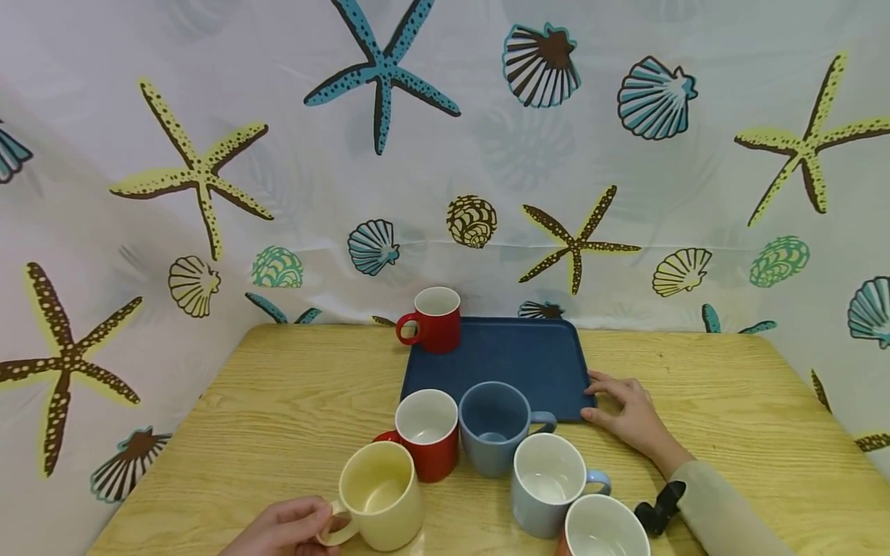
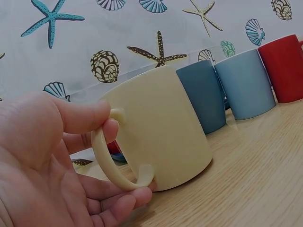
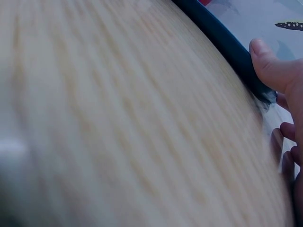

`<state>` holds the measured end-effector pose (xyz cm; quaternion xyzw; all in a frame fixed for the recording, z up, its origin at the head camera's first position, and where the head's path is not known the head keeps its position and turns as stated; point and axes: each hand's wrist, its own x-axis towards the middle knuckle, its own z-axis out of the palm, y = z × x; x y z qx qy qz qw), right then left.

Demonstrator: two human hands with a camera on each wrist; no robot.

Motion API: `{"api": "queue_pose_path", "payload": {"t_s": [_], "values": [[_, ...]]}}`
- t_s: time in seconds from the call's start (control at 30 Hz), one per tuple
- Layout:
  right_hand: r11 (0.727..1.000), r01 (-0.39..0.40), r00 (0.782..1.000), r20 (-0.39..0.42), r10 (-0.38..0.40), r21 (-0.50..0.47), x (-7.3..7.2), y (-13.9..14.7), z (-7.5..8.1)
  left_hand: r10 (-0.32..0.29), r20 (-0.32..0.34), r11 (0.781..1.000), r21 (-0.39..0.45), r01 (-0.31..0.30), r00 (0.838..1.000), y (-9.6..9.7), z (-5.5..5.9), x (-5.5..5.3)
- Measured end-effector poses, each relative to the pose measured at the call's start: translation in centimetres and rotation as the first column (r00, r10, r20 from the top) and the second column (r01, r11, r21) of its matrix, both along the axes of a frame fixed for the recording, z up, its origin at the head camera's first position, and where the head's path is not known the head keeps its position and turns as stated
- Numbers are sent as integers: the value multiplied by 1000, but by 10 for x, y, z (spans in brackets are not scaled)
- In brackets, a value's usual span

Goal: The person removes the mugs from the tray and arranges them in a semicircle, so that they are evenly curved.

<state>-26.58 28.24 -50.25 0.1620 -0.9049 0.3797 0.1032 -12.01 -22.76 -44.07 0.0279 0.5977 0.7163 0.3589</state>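
Note:
My left hand (image 2: 61, 142) holds the handle of a pale yellow mug (image 1: 382, 502), thumb on top and fingers curled through and under it. In the head view, that mug stands upright at the front of a row of mugs. My right hand (image 1: 629, 413) is at the near right corner of a dark blue tray (image 1: 518, 363), gripping its edge. The right wrist view has the thumb on the tray's rim (image 3: 227, 45) and the other fingers bent lower down. One red mug (image 1: 439, 328) stands on the tray's back left corner, handle to the left.
Before the tray stand another red mug (image 1: 434, 455), a blue mug (image 1: 490, 448), a light blue mug (image 1: 531, 502) with a white inside, and a red mug (image 2: 284, 71) nearest the front. A patterned curtain (image 1: 431, 177) hangs around the wooden table (image 1: 306, 394).

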Motion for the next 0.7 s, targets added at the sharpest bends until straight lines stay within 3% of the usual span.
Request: {"api": "queue_pose_path", "payload": {"t_s": [0.27, 0.43, 0.57, 0.7], "values": [[1000, -18, 999, -29, 19, 17, 1, -1, -1, -8, 9, 999, 48, 7, 1000, 3, -1, 0], [999, -26, 999, -42, 27, 25, 2, -1, 0, 21, -29, 998, -51, -23, 999, 7, 1, -1], [999, -26, 998, -53, 28, 27, 1, -1, 0, 56, -67, 987, -148, -65, 996, 10, 2, -3], [999, -24, 998, -49, 25, 22, 1, -1, 0, 77, -80, 977, -194, -91, 994, 12, 2, -4]]}}
